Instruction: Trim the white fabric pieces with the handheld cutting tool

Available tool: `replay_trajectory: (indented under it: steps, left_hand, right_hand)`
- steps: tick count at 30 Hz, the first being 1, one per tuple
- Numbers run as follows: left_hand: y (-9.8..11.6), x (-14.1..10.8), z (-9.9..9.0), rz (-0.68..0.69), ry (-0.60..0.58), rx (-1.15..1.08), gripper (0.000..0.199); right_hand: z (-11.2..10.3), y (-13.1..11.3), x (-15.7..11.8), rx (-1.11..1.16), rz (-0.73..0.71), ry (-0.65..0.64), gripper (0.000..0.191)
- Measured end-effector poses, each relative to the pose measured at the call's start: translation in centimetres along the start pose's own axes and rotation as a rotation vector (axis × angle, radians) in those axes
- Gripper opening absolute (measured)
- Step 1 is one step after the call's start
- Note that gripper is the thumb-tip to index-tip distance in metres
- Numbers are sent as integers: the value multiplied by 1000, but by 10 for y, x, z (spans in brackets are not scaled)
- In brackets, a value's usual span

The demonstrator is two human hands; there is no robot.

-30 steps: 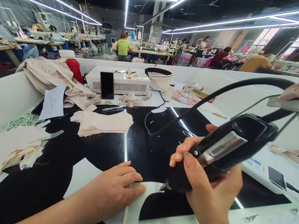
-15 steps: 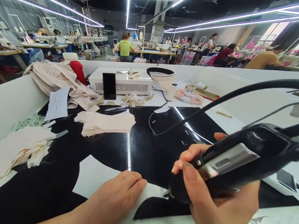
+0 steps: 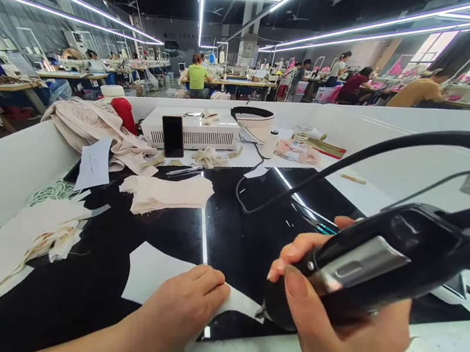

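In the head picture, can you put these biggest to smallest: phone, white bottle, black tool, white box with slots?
1. Black tool, nearest the camera, so it looks extra big
2. White box with slots
3. Phone
4. White bottle

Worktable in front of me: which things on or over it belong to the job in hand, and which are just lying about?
In the job:
- black handheld tool, in the right hand
- white sheet, under the left hand

Seemingly just lying about:
- phone
- white bottle
- mint-green cord
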State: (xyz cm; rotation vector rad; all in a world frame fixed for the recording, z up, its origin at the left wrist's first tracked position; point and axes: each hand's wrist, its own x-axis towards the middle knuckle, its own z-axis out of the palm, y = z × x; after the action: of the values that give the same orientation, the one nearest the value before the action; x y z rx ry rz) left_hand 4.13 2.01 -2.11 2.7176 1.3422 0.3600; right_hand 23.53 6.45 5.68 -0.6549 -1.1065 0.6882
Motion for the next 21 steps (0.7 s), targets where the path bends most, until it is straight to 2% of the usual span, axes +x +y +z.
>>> replay_trajectory:
  steps: [6, 10, 15, 21]
  left_hand:
    - [3, -1, 14, 113, 129, 225, 31]
    - [14, 2, 20, 114, 267, 294, 17]
    - [27, 6, 21, 93, 366, 337, 55]
    - [32, 5, 31, 82, 449, 421, 68]
  right_hand:
    - [-4, 6, -5, 1, -3, -1, 44]
    - [-9, 10, -10, -8, 15, 0, 43]
    - [-11, 10, -12, -13, 23, -2, 41]
    - [-10, 9, -9, 32, 42, -4, 44]
